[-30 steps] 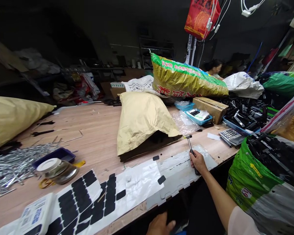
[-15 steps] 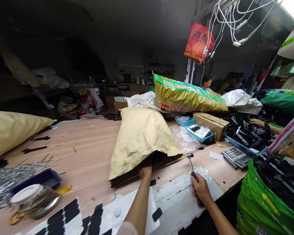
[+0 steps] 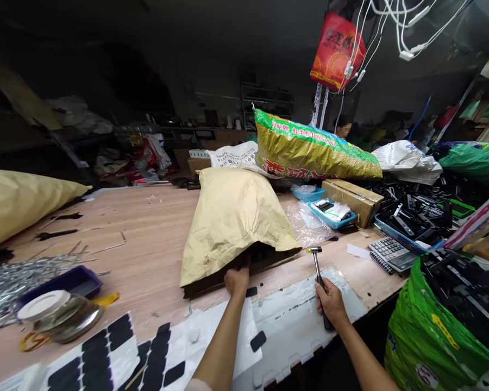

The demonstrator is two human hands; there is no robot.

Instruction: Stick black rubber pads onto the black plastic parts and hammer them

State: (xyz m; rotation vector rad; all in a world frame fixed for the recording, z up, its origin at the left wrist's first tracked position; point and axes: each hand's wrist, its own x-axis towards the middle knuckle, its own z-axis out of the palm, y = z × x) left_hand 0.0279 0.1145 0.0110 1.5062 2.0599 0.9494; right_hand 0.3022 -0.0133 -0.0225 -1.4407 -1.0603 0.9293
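Note:
A large tan paper sack (image 3: 236,212) lies on the wooden workbench with its dark mouth facing me. My left hand (image 3: 237,279) is at that mouth, its fingers partly inside; what they touch is hidden in the shadow. In my right hand (image 3: 331,301) is a small hammer (image 3: 318,266), gripped by its black handle with the head up and a yellowish tip pointing left. Under the right hand lies a whitish sheet (image 3: 293,320) at the bench's front edge. Black rounded pads (image 3: 258,341) lie near my left forearm.
Thin metal rods (image 3: 20,288), a purple tray (image 3: 79,285) and a lidded jar (image 3: 59,315) stand left. Right are blue baskets (image 3: 332,214), a cardboard box (image 3: 352,201), a calculator (image 3: 393,253) and a green sack (image 3: 424,326) of black parts. A printed sack (image 3: 309,152) lies behind.
My left hand has drawn slightly back, so more of it shows at the sack's mouth. The right hand still grips the hammer. The view has shifted a little, and the co-worker's hand at right is gone from sight.

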